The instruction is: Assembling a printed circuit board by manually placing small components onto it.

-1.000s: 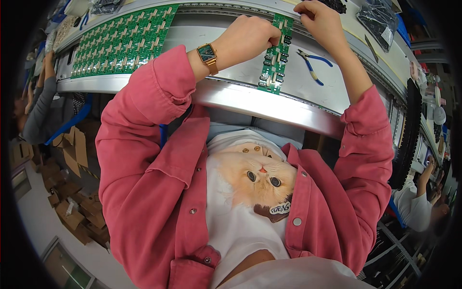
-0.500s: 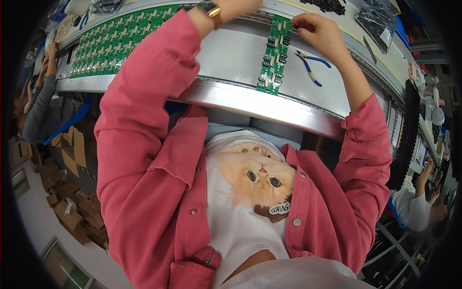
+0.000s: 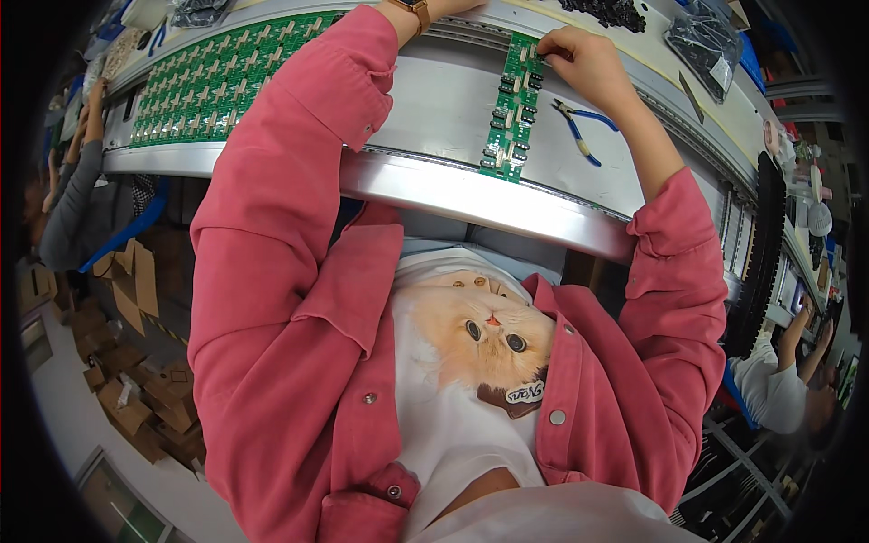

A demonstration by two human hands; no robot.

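Across the metal worktop (image 3: 425, 101), between the green panel (image 3: 226, 83) and the pliers (image 3: 579, 131), lies the narrow board (image 3: 504, 118), probably light, stiff and fragile, best held by its long edges, clear of the raised parts. At its far end the right hand (image 3: 588, 67) has thumb and forefinger close together, whether around something small I cannot tell, while the left hand (image 3: 453, 6) is mostly cut off, its grip unclear. Such smooth metal may let the board slide; cartons (image 3: 136, 394) lie heaped at lower left.
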